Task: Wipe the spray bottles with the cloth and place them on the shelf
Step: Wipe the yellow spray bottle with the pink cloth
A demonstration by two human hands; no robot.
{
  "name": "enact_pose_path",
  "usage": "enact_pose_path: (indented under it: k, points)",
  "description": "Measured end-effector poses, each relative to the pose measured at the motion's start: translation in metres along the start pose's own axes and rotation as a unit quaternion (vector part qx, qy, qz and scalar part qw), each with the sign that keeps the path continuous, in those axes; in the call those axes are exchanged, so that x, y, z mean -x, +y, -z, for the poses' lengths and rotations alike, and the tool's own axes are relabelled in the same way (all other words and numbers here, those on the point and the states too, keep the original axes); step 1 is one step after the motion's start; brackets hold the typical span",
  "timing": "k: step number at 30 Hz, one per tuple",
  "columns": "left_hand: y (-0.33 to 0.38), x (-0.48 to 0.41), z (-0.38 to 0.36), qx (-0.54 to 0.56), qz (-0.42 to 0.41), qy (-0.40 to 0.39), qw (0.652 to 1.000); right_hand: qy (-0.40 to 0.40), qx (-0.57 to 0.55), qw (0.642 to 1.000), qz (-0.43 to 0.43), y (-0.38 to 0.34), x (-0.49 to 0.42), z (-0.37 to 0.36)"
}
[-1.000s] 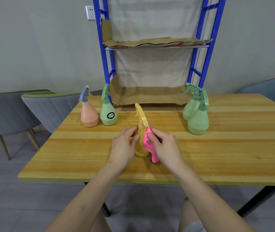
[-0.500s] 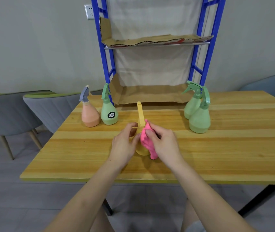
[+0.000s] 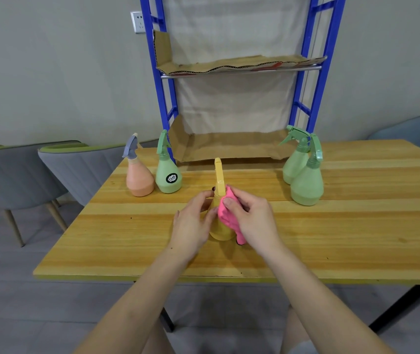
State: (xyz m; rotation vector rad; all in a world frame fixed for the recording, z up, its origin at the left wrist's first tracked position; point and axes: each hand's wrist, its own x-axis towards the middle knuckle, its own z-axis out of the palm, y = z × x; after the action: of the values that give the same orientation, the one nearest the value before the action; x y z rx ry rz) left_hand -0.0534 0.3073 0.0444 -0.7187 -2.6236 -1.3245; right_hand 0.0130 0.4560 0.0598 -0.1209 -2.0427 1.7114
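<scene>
Turned since earlier, the yellow bottle (image 3: pixel 218 178) is gripped upright by the left hand (image 3: pixel 191 226), nozzle pointed away. A pink cloth (image 3: pixel 225 217) is pinched against its neck by the right hand (image 3: pixel 252 218).

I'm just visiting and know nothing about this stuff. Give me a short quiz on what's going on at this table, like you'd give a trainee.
1. True or false: a bottle already stands on the shelf.
2. How many green bottles are on the table?
3. The right hand presses the cloth against: A blue bottle, B yellow bottle, C white bottle.
Key: 1 false; 2 three; 3 B.
</scene>
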Motion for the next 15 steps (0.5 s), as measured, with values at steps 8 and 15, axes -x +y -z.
enact_pose_path:
  k: [8, 15]
  points:
    - [0.001, -0.001, 0.003, -0.007, -0.001, -0.007, 1.0, -0.001, 0.044, 0.999, -0.002, 0.013, 0.0, 0.007]
    - [-0.001, -0.003, 0.008, -0.014, 0.002, -0.025, 1.0, -0.04, 0.143, 0.987, -0.058, 0.039, 0.008, 0.017]
